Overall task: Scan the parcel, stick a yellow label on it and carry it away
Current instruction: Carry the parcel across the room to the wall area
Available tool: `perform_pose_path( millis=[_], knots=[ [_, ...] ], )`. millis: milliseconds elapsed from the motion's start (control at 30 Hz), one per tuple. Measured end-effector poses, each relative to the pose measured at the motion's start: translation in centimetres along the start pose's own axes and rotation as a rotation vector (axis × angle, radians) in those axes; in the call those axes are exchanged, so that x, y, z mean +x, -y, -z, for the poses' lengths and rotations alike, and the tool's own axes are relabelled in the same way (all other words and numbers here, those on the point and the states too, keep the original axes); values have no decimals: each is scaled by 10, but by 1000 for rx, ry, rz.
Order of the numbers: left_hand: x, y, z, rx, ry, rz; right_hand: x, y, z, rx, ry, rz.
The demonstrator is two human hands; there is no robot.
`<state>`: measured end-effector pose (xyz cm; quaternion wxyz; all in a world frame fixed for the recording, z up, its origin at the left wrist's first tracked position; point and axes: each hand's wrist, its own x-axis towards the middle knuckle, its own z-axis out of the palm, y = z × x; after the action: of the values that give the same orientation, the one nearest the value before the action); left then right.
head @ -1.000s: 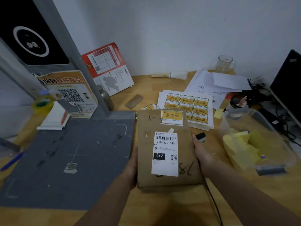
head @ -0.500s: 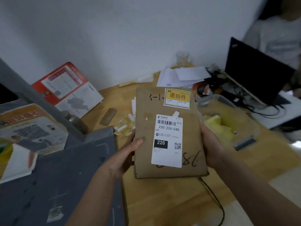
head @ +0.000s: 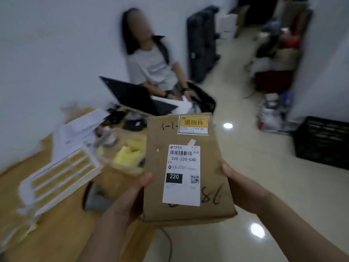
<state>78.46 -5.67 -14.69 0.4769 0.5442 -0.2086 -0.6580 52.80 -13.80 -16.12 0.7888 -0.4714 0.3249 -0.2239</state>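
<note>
The left hand (head: 130, 199) clasps the brown parcel (head: 186, 171) at its nine o'clock edge, thumb on top; the right hand (head: 243, 188) grips the three o'clock edge. The parcel is held in the air, half over the wooden desk (head: 62, 224) and half over the tiled floor (head: 264, 186). A yellow label (head: 193, 124) sits at its one o'clock corner, a white shipping label (head: 182, 174) at centre.

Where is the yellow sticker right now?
In the head view, the yellow sticker sits on the parcel's top right corner, above the white label.
</note>
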Motion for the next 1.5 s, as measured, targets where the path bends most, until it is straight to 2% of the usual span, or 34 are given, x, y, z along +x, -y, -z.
perform_pose_path(
  millis=[333,600,867,1167,1500],
  knots=[
    [51,69,-240,190,420,141,-202,3,121,316,-689,110],
    [83,94,-353,493,623,181,-280,-1,182,494,-938,257],
    [151,83,-449,491,762,195,-275,31,261,531,-1033,342],
    [262,29,-531,447,809,207,-222,105,363,486,-1074,340],
    [371,45,-648,461,788,285,-207,136,509,456,-1071,387]
  ],
)
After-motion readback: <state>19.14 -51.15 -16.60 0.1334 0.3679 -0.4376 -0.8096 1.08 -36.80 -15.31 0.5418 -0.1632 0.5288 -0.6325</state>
